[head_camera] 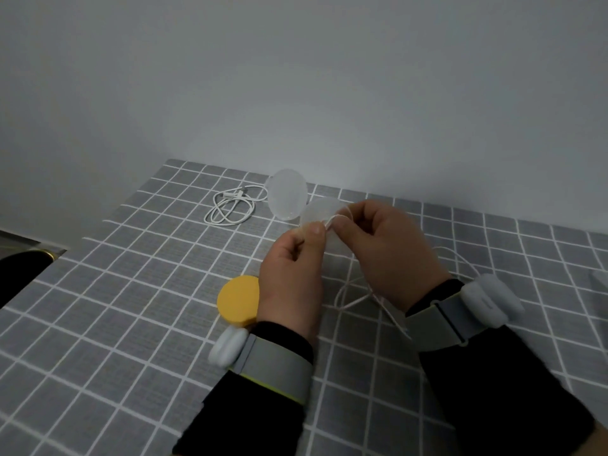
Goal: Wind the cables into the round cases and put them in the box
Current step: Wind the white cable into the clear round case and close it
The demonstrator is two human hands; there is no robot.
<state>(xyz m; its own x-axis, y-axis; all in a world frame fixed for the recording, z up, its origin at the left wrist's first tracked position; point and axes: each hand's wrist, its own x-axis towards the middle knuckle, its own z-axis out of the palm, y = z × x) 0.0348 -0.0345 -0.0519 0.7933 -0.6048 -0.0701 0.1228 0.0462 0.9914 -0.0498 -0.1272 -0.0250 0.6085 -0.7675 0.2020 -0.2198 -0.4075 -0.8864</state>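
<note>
Above the middle of the table, my left hand (292, 268) and my right hand (388, 248) both pinch a thin white cable (353, 299). Its loose loops hang down onto the cloth between my wrists. Just behind my fingers sits a translucent round case (320, 210); a second translucent round piece (285, 199) stands tilted behind it. Another white cable (230, 209) lies coiled loosely at the back left. A yellow round case (237, 302) rests flat on the cloth, right beside my left wrist.
A grey cloth with a white grid (131, 307) covers the table, which meets a plain wall at the back. The table's left edge runs diagonally, with a dark object (19, 268) beyond it. I see no box.
</note>
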